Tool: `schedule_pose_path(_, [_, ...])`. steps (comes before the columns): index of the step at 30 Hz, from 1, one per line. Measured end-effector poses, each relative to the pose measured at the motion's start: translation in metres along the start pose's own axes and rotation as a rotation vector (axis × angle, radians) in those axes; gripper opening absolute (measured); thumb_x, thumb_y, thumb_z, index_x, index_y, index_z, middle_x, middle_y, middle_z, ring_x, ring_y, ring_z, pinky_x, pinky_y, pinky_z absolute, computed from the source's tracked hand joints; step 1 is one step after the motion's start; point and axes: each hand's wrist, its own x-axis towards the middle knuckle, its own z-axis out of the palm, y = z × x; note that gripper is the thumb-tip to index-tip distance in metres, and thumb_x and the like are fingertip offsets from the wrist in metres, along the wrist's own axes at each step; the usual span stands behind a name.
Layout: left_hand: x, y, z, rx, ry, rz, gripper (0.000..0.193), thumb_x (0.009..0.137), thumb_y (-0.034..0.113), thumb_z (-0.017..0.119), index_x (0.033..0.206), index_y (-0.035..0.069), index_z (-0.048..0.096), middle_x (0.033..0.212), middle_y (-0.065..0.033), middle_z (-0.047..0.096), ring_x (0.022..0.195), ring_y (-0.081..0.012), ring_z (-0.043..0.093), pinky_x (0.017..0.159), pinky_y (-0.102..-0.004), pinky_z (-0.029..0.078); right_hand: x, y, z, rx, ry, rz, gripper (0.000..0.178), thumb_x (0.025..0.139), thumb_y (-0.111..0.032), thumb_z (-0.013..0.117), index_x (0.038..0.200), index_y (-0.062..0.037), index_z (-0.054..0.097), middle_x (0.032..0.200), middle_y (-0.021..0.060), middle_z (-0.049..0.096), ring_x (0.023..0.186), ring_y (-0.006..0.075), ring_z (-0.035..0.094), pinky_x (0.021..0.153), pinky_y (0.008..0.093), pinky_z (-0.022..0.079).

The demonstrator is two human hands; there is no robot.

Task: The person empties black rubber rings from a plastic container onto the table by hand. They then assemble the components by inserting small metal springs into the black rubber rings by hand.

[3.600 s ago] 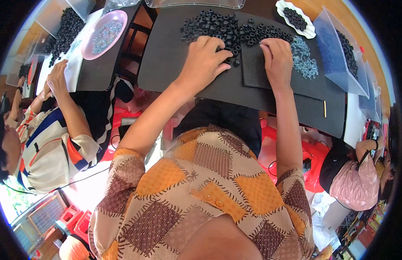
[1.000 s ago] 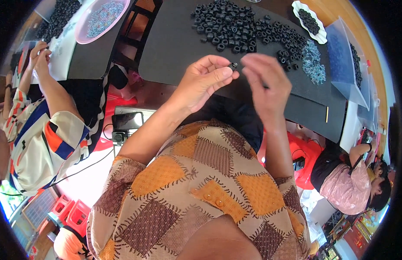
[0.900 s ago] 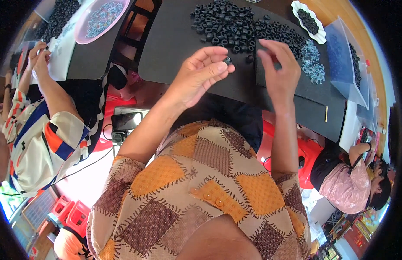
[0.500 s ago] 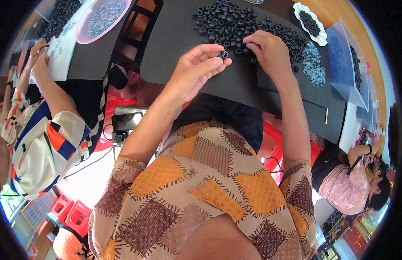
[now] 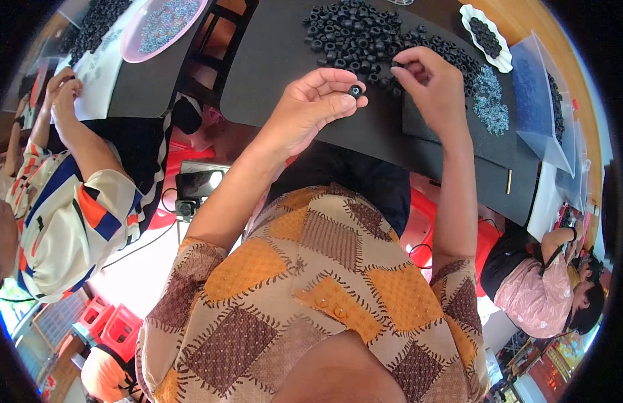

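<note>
My left hand (image 5: 310, 107) is raised over the black table mat (image 5: 271, 60) and pinches a small black ring (image 5: 355, 91) between thumb and fingers. My right hand (image 5: 431, 84) reaches to the edge of a heap of black rings (image 5: 365, 33), its fingertips closed on one piece at the pile's near side. A patch of small grey-blue parts (image 5: 489, 101) lies to the right of that hand.
A white dish of black parts (image 5: 486, 30) sits at the far right, beside clear plastic bags (image 5: 536, 94). A pink bowl (image 5: 160, 27) stands far left. One person (image 5: 63, 188) works at the left, another person (image 5: 540, 289) sits lower right. Red stools (image 5: 419, 228) stand below the table.
My hands came apart after meeting in front of me. The left one stays raised with a ring; the right one has gone back to the pile of rings.
</note>
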Motion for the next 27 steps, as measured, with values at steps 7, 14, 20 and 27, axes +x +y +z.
schedule_pose_path(7, [0.000,-0.006,0.004,0.089,-0.043,0.019,0.026,0.090,-0.002,0.066,0.115,0.004,0.065,0.117,-0.0117,0.068,0.106,-0.0218,0.068,0.094,-0.0313,0.055,-0.053,-0.030,0.011,0.712,0.028,0.145,0.021,0.091,0.002,0.065,0.111,-0.0001,0.065,0.099,0.0077,0.069,0.082,0.0128,0.067,0.079,0.0244,0.054])
schedule_pose_path(14, [-0.002,-0.016,0.011,0.070,-0.055,-0.001,0.027,0.088,-0.003,0.069,0.114,0.003,0.065,0.113,-0.0094,0.067,0.104,-0.0188,0.067,0.095,-0.0309,0.053,-0.068,-0.017,0.020,0.663,0.129,0.003,0.020,0.086,0.007,0.068,0.105,-0.0001,0.067,0.105,0.0071,0.066,0.093,0.0123,0.065,0.082,0.0246,0.052])
schedule_pose_path(20, [-0.003,-0.018,0.012,0.130,-0.014,0.038,0.026,0.085,-0.004,0.072,0.110,0.000,0.064,0.105,-0.0072,0.067,0.097,-0.0144,0.066,0.092,-0.0285,0.053,-0.075,-0.027,0.028,0.700,0.146,0.024,0.018,0.084,0.010,0.069,0.100,0.0006,0.069,0.105,0.0077,0.066,0.093,0.0128,0.063,0.080,0.0247,0.051])
schedule_pose_path(27, [-0.004,-0.017,0.012,0.102,-0.002,0.005,0.025,0.086,-0.003,0.072,0.109,-0.001,0.066,0.105,-0.0080,0.068,0.097,-0.0139,0.066,0.091,-0.0281,0.054,-0.076,-0.028,0.031,0.762,0.152,0.029,0.019,0.083,0.011,0.069,0.100,0.0015,0.070,0.105,0.0092,0.067,0.094,0.0137,0.064,0.081,0.0249,0.052])
